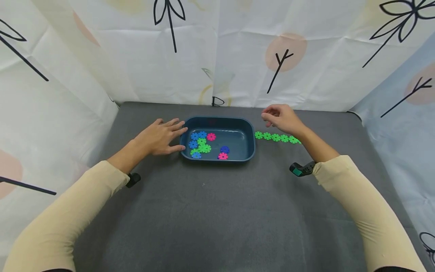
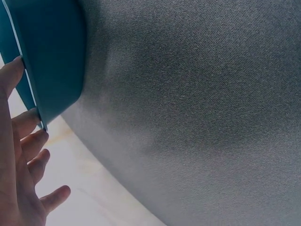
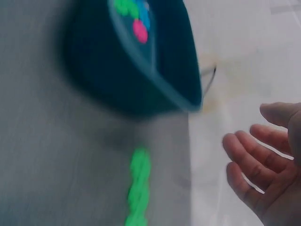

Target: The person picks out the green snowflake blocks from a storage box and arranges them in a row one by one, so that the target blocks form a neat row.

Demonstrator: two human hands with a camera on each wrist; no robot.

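A dark blue plastic tray (image 1: 234, 136) sits on the grey table, holding several flower-shaped discs in blue, green and pink. Most of the discs, such as the green ones (image 1: 204, 148), cluster at its left end. My left hand (image 1: 159, 138) rests its fingertips and thumb on the tray's left rim, fingers spread and nearly straight. To the right of the tray, a row of green flower discs (image 1: 275, 137) runs rightward, partly hidden by my right forearm. My right hand (image 1: 281, 118) hovers above and behind that row with fingers loosely bent; nothing shows between them.
The grey tabletop (image 1: 204, 211) stretches in front of the tray. White patterned cloth (image 1: 238, 56) hangs behind the table and on both sides. A black band with a green patch (image 1: 301, 170) is on my right wrist.
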